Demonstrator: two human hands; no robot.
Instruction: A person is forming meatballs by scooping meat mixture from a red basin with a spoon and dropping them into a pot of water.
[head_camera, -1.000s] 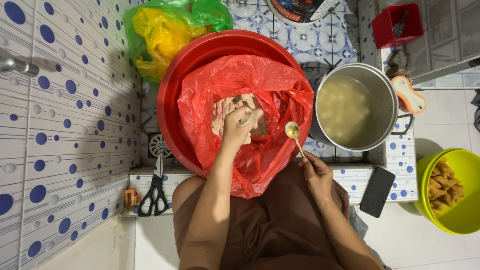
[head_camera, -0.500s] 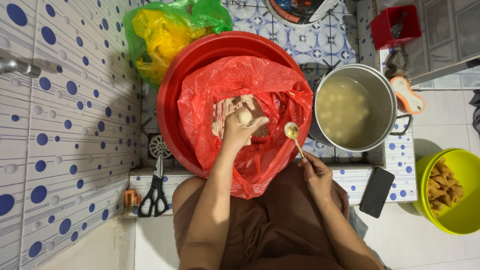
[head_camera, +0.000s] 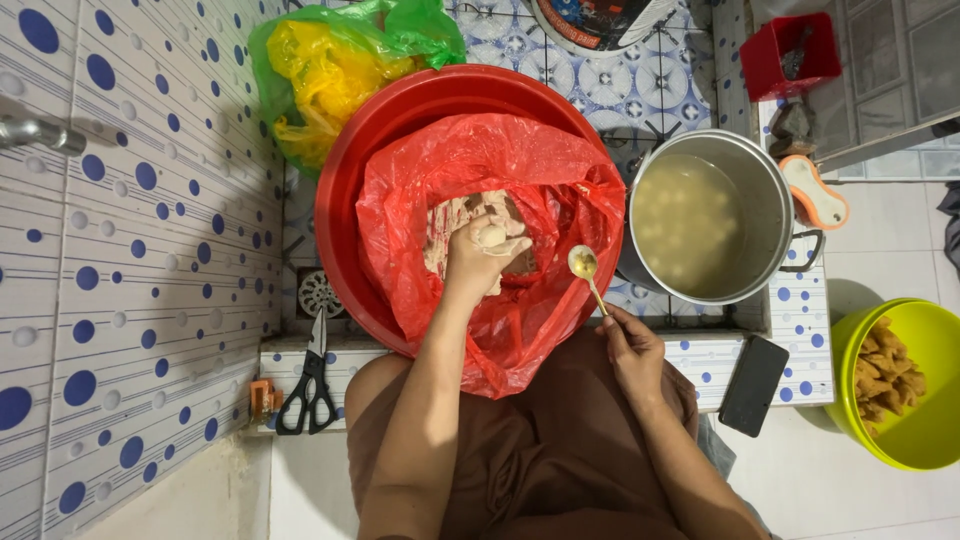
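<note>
Inside the red-bag-lined basin (head_camera: 345, 215), the left hand (head_camera: 480, 255) squeezes a pale paste ball (head_camera: 493, 236) over the paste mound (head_camera: 445, 225). Just right, past the bag's edge, the right hand (head_camera: 630, 350) pinches a spoon (head_camera: 583, 266) beside the pot (head_camera: 775, 215), narrow gap between.

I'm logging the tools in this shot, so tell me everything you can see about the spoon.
The spoon is small, metal-looking and gold-toned, with a rounded bowl and a thin straight handle. The right hand pinches the handle's lower end, so the bowl points up and left, raised over the edge of the red bag, close beside the pot. The bowl looks pale and shiny; whether it carries any paste cannot be told. Nothing but the hand touches it. The left hand is apart, squeezing a pale ball of paste.
</note>
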